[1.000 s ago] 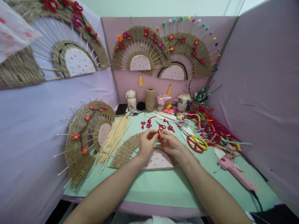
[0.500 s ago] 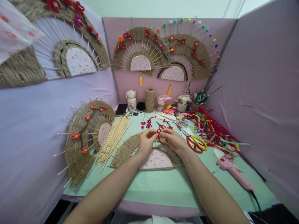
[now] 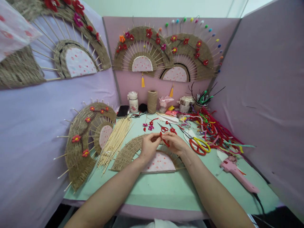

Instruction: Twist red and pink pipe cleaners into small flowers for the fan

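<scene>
Between my fingertips is a red pipe cleaner (image 3: 165, 141), bent at its upper end, with a loose tail hanging under my right hand. My left hand (image 3: 151, 145) pinches one side of it, and my right hand (image 3: 175, 143) pinches the other. Both hands are over a woven twine fan (image 3: 129, 151) that lies on the table, its pink-dotted half-circle (image 3: 160, 162) partly behind my left wrist. Just beyond my fingers lie small red-handled scissors (image 3: 163, 128), a red flower (image 3: 173, 130) and purple flowers (image 3: 151, 127).
Left of the fan lie a bundle of thin sticks (image 3: 115, 142) and a finished fan (image 3: 79, 148). Larger scissors (image 3: 198, 146), a pile of coloured pipe cleaners (image 3: 213, 129) and a pink glue gun (image 3: 238, 175) with a cord are on the right. A twine spool (image 3: 152, 102) stands behind.
The small red loop that showed between my fingertips is now turned and mostly covered by them. Its tail has swung right, under my right hand. Both hands stay in nearly the same place.
</scene>
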A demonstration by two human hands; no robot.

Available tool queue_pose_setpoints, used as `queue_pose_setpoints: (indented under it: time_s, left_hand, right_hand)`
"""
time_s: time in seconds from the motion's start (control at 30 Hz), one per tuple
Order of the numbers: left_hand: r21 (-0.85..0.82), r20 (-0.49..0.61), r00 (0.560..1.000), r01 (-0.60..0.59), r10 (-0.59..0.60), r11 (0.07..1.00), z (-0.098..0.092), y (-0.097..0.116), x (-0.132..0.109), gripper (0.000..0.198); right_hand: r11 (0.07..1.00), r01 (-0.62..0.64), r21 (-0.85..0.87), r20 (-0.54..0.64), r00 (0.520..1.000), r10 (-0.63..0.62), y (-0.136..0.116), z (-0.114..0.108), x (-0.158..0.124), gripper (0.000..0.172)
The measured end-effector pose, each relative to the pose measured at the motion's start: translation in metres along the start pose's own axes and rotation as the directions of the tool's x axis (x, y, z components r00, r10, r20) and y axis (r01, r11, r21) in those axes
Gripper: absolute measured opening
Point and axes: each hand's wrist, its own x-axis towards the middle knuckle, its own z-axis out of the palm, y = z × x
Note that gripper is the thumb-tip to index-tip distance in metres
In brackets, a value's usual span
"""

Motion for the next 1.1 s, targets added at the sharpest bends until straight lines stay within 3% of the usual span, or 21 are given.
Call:
queue_pose_setpoints:
  time_s: [0.2,0.5,0.77,0.9,1.1]
  left_hand:
    - [0.008,0.025,0.999,-0.045,0.045,0.999,0.000,-0.001,0.000,0.018]
    - [0.067,0.027,0.998,-0.060,0.058,0.996,-0.002,-0.008,0.004,0.018]
    - [0.026,0.019,0.999,0.027,-0.027,0.999,-0.001,-0.002,0.004,0.017]
    - [0.185,0.010,0.998,-0.068,0.068,0.980,-0.006,-0.006,0.008,0.012]
    - [0.474,0.091,0.954,-0.294,0.287,0.830,-0.011,-0.006,0.006,0.014]
  right_hand:
    - [0.999,0.051,0.009,-0.070,0.996,-0.050,-0.001,0.007,-0.002,0.021]
    - [0.992,0.101,-0.078,-0.019,0.995,-0.103,-0.004,-0.001,-0.002,0.020]
    - [0.939,0.214,-0.268,-0.055,0.970,-0.237,0.003,0.008,-0.003,0.027]
    - [0.902,0.251,-0.350,-0.078,0.952,-0.295,-0.001,0.007,-0.004,0.027]
    - [0.890,0.256,-0.377,-0.070,0.950,-0.303,-0.007,0.003,-0.006,0.022]
